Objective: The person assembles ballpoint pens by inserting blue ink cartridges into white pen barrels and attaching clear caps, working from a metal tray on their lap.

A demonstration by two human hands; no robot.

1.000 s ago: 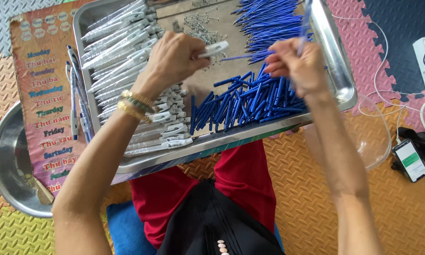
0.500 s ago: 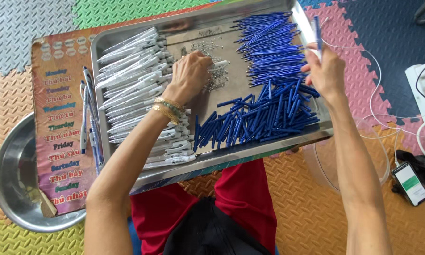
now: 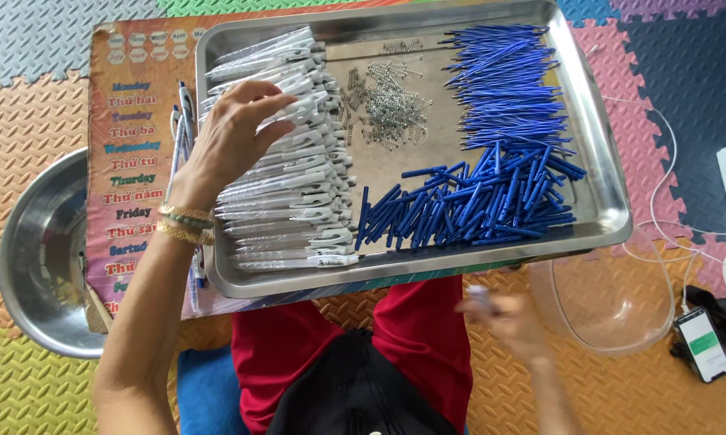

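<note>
Resting on the left of a steel tray [image 3: 609, 201]: white pen barrels [image 3: 286, 193], stacked, with left hand [image 3: 230, 141] on top, fingers curled and pinching one barrel. Centre far: small metal springs [image 3: 387, 101]. Right: blue pen parts [image 3: 492, 161]. Right hand [image 3: 508, 318] near the lap, blurred; grip cannot be told.

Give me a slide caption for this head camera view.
Left hand rests on white plastic pen barrels in a steel tray with blue pen parts; right hand blurred below.

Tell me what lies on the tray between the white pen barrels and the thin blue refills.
In the head view, a loose heap of small metal springs lies on the steel tray between them.
</note>
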